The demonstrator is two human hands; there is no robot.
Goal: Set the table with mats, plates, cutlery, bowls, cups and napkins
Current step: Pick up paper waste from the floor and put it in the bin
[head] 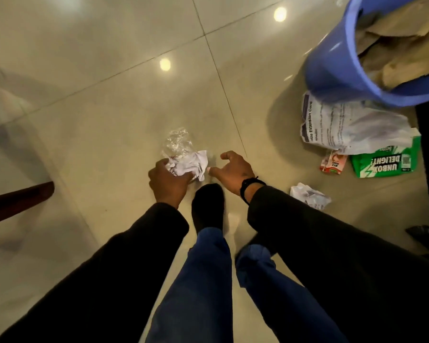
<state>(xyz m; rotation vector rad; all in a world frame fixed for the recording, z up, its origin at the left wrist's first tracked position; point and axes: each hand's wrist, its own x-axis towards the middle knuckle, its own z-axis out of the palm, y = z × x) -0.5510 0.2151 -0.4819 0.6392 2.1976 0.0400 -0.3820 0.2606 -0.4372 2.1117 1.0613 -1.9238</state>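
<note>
Over a glossy tiled floor (109, 95) a person bends, both arms in dark sleeves reaching down past blue trousers and a black sock (207, 204). At the upper right a blue bin (332, 70) leans, stuffed with brown paper. Below its rim lies a white printed bag (344, 125), and just beneath that a green carton (384, 162) with a small red-and-white wrapper (332, 162) beside it. A crumpled white scrap (308, 195) lies near the right sleeve. A dark wooden leg (18, 201) enters from the left edge.

The left hand (167, 183) grips a crumpled white napkin (190, 165), fingers curled around it, close above the floor; a clear plastic wad (177, 143) lies touching the napkin's far side. The right hand (232, 170), a black band at its wrist, hovers just beside the napkin, fingers loosely bent and spread, holding nothing.
</note>
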